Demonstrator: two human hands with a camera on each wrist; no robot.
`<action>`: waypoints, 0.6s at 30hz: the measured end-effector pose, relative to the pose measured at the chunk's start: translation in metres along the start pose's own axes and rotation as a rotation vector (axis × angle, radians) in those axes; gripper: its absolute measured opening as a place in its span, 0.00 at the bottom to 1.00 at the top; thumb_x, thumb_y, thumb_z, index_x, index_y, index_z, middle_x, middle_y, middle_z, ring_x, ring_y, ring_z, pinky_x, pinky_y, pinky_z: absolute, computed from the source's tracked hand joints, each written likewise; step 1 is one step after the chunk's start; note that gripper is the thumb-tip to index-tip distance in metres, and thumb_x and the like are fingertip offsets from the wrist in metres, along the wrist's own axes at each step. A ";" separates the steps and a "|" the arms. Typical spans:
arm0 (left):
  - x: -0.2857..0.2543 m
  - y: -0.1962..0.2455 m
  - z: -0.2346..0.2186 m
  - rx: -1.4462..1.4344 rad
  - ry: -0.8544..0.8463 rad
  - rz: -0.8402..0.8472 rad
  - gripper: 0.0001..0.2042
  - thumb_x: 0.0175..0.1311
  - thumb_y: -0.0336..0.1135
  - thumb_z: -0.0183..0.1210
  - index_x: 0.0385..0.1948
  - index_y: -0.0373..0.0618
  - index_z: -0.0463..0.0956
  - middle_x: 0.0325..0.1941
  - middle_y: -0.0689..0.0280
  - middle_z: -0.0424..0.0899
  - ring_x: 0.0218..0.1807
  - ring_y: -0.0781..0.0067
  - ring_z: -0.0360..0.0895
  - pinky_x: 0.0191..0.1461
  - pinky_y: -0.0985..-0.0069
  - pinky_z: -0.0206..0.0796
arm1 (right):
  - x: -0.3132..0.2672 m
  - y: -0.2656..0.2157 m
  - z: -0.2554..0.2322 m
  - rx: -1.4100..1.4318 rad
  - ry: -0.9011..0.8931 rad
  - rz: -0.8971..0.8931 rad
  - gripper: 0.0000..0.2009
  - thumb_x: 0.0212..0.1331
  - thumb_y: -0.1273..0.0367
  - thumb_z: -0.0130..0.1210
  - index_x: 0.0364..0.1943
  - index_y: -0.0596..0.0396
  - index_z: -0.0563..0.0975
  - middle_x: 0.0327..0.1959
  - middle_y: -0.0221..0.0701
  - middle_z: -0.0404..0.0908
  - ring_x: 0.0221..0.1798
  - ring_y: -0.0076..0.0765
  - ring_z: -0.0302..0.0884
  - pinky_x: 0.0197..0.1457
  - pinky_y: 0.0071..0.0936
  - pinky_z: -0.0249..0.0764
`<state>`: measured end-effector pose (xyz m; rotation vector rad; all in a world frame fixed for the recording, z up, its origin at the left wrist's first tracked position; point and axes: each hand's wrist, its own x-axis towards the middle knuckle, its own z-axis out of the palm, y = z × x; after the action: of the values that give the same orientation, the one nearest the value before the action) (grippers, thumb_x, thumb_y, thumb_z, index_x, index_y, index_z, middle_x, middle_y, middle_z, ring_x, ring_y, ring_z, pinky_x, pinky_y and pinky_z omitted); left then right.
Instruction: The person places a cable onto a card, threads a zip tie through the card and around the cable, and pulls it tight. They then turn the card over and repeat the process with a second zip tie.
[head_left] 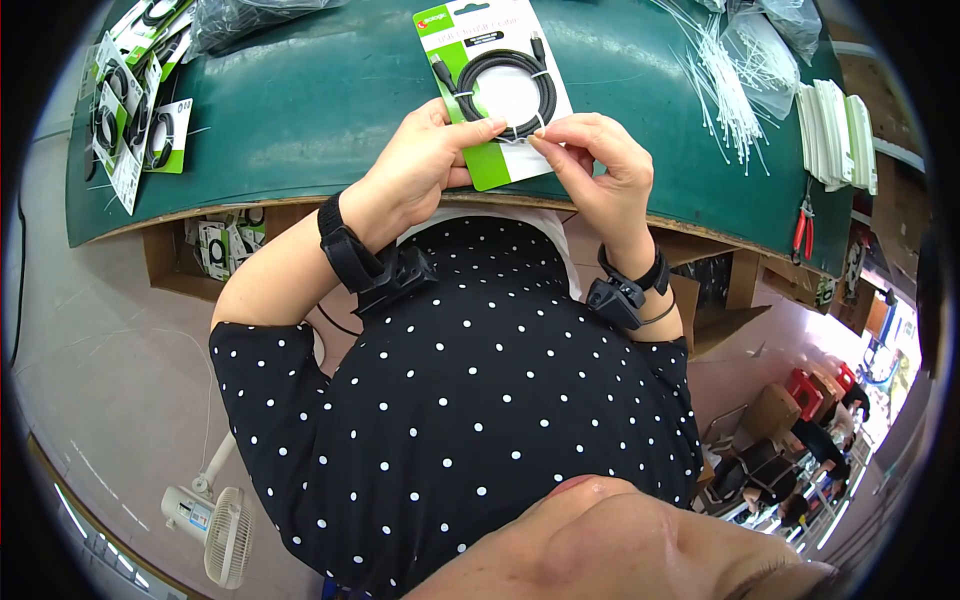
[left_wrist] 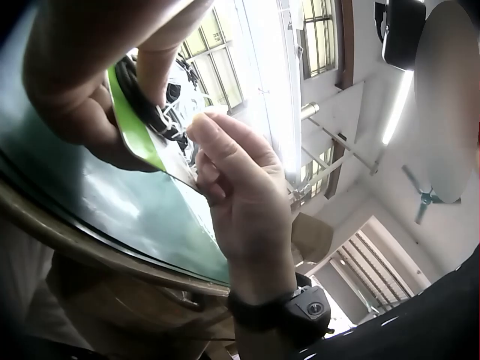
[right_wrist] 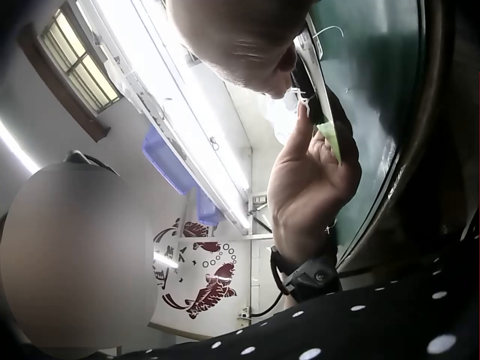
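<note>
A green and white cardboard card [head_left: 488,168] carries a coiled black USB cable [head_left: 548,95], fixed by white ties near its two plug ends. My left hand [head_left: 425,150] grips the card's lower left edge, thumb over the front and fingers behind. At the bottom of the coil, a thin white cable tie [head_left: 541,120] sticks out. The thumb and index finger of my right hand [head_left: 608,160] pinch at this tie. In the left wrist view the right hand's fingertips [left_wrist: 198,129] meet right beside the coil. The card is tilted in both wrist views.
Packed cable cards [head_left: 125,130] lie at the table's left beside a dark plastic bag [head_left: 240,20]. On the right are loose white cable ties [head_left: 725,90], a stack of cards [head_left: 830,135] and red-handled pliers [head_left: 803,230]. Cardboard boxes [head_left: 165,262] stand under the green table's [head_left: 300,120] front edge.
</note>
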<state>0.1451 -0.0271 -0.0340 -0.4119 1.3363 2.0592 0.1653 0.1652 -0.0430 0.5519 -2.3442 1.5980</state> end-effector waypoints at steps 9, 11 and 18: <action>0.003 -0.001 -0.001 -0.055 -0.029 -0.049 0.14 0.63 0.31 0.60 0.47 0.38 0.70 0.47 0.58 0.81 0.46 0.68 0.83 0.50 0.71 0.77 | -0.001 0.003 0.004 -0.122 0.052 -0.080 0.06 0.48 0.80 0.65 0.31 0.58 0.82 0.30 0.30 0.82 0.24 0.15 0.70 0.22 0.12 0.63; 0.003 -0.001 -0.001 -0.061 -0.036 -0.062 0.14 0.63 0.32 0.59 0.48 0.38 0.71 0.47 0.58 0.81 0.46 0.68 0.82 0.51 0.71 0.77 | -0.001 0.003 0.003 -0.128 0.051 -0.068 0.06 0.48 0.80 0.65 0.31 0.59 0.82 0.30 0.30 0.82 0.24 0.15 0.70 0.22 0.12 0.62; 0.005 -0.003 -0.007 -0.092 -0.119 -0.112 0.14 0.65 0.33 0.58 0.49 0.37 0.72 0.47 0.58 0.81 0.46 0.68 0.82 0.52 0.71 0.76 | -0.001 -0.001 -0.002 -0.146 0.027 0.010 0.06 0.48 0.80 0.65 0.30 0.60 0.81 0.30 0.30 0.82 0.24 0.14 0.71 0.23 0.11 0.64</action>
<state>0.1426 -0.0309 -0.0417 -0.3888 1.1270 2.0245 0.1669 0.1666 -0.0419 0.4843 -2.4226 1.4143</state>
